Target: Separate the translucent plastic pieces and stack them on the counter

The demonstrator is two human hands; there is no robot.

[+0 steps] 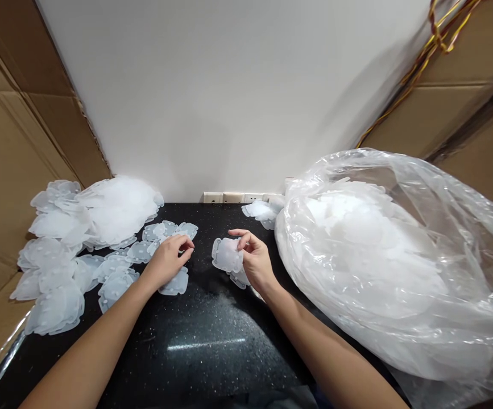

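Note:
Between the thumb and fingers of my right hand [257, 262] is a thin, translucent white plastic piece [227, 254], roughly square with notched edges, raised above the black table. Another such piece [240, 278] shows partly below that hand. My left hand [170, 260] is curled, thumb and forefinger tips close together, with nothing visible between them. It is over some loose pieces, one of them a flat piece [175, 282] just below the palm. More pieces [141, 251] lie spread out to the left of this hand.
A big heap of the pieces [114, 210] is at the back left, with overlapping stacks [56, 309] nearer me. On the right bulges a large clear plastic bag [314, 284] full of them. Wall sockets [233, 197] line the back edge of the black table [199, 363]. Cardboard [11, 147] stands at the sides.

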